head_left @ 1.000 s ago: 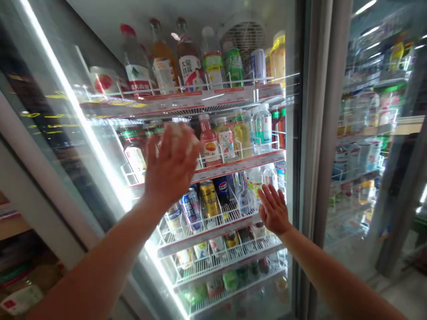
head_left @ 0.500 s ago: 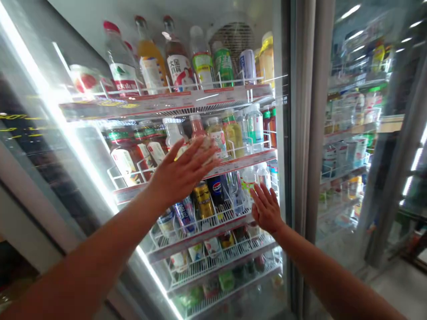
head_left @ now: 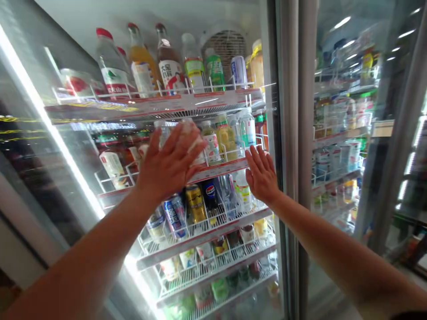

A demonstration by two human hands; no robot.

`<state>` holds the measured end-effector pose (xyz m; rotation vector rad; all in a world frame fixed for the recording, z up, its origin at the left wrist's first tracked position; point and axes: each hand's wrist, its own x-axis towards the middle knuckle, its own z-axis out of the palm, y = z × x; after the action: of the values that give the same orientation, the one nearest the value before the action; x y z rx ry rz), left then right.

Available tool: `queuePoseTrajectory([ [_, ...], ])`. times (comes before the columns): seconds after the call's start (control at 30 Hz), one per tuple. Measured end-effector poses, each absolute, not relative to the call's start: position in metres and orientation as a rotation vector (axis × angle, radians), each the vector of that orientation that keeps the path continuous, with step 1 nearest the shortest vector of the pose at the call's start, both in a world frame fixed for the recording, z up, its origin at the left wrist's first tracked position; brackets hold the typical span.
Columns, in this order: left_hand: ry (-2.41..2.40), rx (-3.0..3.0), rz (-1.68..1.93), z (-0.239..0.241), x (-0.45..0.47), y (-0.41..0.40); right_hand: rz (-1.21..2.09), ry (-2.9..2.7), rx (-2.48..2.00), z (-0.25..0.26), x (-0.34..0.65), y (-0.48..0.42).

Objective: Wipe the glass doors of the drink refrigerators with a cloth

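Note:
My left hand (head_left: pixel 170 162) lies flat with its fingers spread against the glass door (head_left: pixel 110 146) of a drinks cooler, in front of the second shelf. My right hand (head_left: pixel 261 173) is also flat and open on the glass, near the door's right frame (head_left: pixel 288 169). Neither hand holds anything. Behind the glass stand bottles (head_left: pixel 167 62) on the top shelf and cans (head_left: pixel 195 204) on a wire shelf below my hands.
A bright vertical light strip (head_left: pixel 56 133) runs down the cooler's left side. A second glass-door cooler (head_left: pixel 347 133) with more drinks stands to the right. Lower wire shelves (head_left: pixel 213 262) carry small cups and bottles.
The whole view has shifted left. My right hand has moved up the glass from the can shelf to the second shelf's level. My left hand stays flat on the door.

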<state>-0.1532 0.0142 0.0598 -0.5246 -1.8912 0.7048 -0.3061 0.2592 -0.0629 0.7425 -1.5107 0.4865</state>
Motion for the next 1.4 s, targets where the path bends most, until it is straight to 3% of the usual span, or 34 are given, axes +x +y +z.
queuePoseTrajectory([
  [0.13, -1.794, -0.245, 0.497, 0.052, -0.155, 0.021, 0.518, -1.479, 0.763, -0.070, -0.310, 0.256],
  [0.33, -1.929, -0.549, 0.786, 0.008, -0.165, 0.032, 0.558, -1.443, 0.819, -0.075, -0.315, 0.262],
  [0.53, -1.781, -0.160, 0.496, 0.007, -0.159, 0.029, 0.531, -1.469, 0.792, -0.077, -0.317, 0.262],
  [0.73, -1.891, -0.543, 0.920, -0.023, -0.162, 0.045, 0.603, -1.390, 0.842, -0.079, -0.318, 0.264],
  [0.9, -1.791, 0.014, 0.530, -0.031, -0.144, 0.027, 0.635, -1.426, 0.849, -0.081, -0.320, 0.264],
  [1.07, -2.054, -0.413, 0.843, -0.072, -0.126, 0.001, 0.664, -1.444, 0.874, -0.081, -0.320, 0.265],
  [1.23, -1.840, 0.063, 0.546, -0.086, -0.105, -0.025, 0.668, -1.452, 0.878, -0.079, -0.319, 0.266],
  [1.4, -1.999, -0.250, 0.745, -0.122, -0.096, -0.033, 0.677, -1.456, 0.881, -0.080, -0.319, 0.267],
])
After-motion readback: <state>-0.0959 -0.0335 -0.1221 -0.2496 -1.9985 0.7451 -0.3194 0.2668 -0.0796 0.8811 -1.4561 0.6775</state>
